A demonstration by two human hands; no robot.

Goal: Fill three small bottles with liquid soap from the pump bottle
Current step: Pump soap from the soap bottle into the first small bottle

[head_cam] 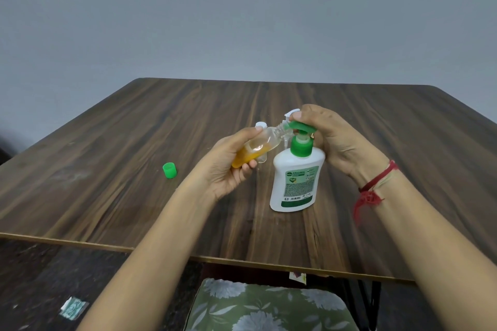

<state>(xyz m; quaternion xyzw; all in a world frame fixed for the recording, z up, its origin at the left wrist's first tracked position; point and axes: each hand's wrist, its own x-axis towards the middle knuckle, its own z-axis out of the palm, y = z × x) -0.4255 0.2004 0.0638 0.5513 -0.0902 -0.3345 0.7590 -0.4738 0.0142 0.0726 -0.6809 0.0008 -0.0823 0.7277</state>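
Pump bottle (295, 177): upright on wooden table (134, 142); right hand (326, 140) curled over its green pump head. Small bottle (258, 146): tilted, partly filled with orange soap, left hand (231, 166) fingers clamped round it, mouth at the nozzle. Green cap (169, 170): loose, well left. Two white-topped bottles (291, 113), apparently, mostly hidden behind the hands.

This looks like a plain room in a home. A dark wood-grain table (188, 126) with a thin pale edge stands against a bare grey-blue wall (242, 13) on the far side. At the near edge, a seat cushion (269, 306) with a green and white flower print sits under the table. The floor (53, 277) on the near left is dark speckled stone.
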